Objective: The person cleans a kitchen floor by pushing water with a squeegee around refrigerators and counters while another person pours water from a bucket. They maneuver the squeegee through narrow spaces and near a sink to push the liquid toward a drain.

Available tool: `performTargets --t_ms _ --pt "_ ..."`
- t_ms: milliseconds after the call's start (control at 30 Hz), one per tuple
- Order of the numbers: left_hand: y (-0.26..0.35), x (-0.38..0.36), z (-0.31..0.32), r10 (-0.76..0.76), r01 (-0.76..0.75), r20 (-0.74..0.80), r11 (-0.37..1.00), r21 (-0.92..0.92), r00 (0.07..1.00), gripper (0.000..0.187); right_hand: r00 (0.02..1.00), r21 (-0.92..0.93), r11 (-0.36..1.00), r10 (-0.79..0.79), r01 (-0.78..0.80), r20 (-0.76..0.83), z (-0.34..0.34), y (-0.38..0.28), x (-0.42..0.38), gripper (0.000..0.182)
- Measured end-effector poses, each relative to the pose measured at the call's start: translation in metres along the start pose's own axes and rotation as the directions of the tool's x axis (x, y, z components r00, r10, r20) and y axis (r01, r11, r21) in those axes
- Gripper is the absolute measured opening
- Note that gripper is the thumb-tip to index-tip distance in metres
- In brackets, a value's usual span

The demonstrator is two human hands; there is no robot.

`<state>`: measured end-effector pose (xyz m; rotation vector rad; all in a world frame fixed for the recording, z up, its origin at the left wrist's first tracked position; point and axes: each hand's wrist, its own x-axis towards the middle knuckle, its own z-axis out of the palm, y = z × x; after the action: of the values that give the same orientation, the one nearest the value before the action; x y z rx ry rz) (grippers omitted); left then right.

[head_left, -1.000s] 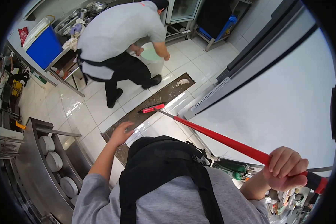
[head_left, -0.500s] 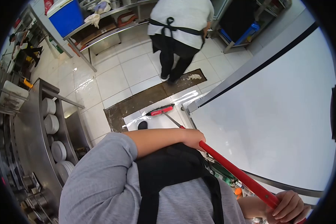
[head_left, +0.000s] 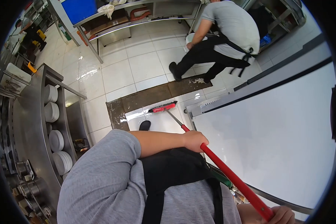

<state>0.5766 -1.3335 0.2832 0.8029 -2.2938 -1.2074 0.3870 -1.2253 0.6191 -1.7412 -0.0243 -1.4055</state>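
Both left hand (head_left: 195,141) and right hand (head_left: 282,215) have fingers wrapped round the red stick (head_left: 233,176). Moving its brush (head_left: 164,108), at twelve o'clock, seems to need a tight hold.

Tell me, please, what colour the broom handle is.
The broom handle is mostly red, grey near the brush; see head view.

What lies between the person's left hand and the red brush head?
In the head view, a short red handle section beside the left hand, then a grey shaft joining the brush head, above white floor tiles.
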Motion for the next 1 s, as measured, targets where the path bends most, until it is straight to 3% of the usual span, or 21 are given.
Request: performTargets --t_ms 100,233,300,433,633,733,933,1000 --pt "-0.009 -0.013 -0.022 -0.063 0.064 -0.116 0.998 0.001 0.991 0.035 0.995 0.241 0.97 -0.043 0.02 0.09 0.015 0.033 0.027 0.029" --pt "-0.033 -0.025 -0.058 -0.009 0.037 -0.331 0.996 0.079 0.944 0.037 0.98 0.379 0.921 -0.149 0.089 0.131 0.035 0.079 0.058 0.033" --pt "-0.048 -0.031 -0.08 0.037 0.003 -0.454 0.996 0.088 0.89 0.039 0.984 0.343 0.938 -0.108 0.055 0.138 0.04 0.095 0.068 0.033" --pt "-0.09 -0.053 -0.13 -0.002 0.065 -0.513 0.992 0.105 0.858 0.042 0.992 0.289 0.957 -0.004 -0.033 0.128 0.054 0.138 0.086 0.035" --pt "-0.159 -0.101 -0.185 -0.121 0.158 -0.467 0.987 0.04 0.876 0.043 0.976 0.231 0.958 0.13 -0.17 0.176 0.071 0.218 0.099 0.035" --pt "-0.188 -0.122 -0.198 -0.17 0.197 -0.378 0.98 0.036 0.91 0.044 0.92 0.241 0.934 0.169 -0.264 0.355 0.087 0.255 0.11 0.038" --pt "-0.197 -0.125 -0.219 -0.162 0.179 -0.288 0.983 0.034 0.944 0.046 0.933 0.193 0.946 0.197 -0.262 0.302 0.098 0.267 0.127 0.04" --pt "-0.198 -0.122 -0.224 -0.162 0.176 -0.274 0.984 0.028 0.948 0.047 0.973 0.183 0.959 0.195 -0.215 0.124 0.101 0.269 0.125 0.04"
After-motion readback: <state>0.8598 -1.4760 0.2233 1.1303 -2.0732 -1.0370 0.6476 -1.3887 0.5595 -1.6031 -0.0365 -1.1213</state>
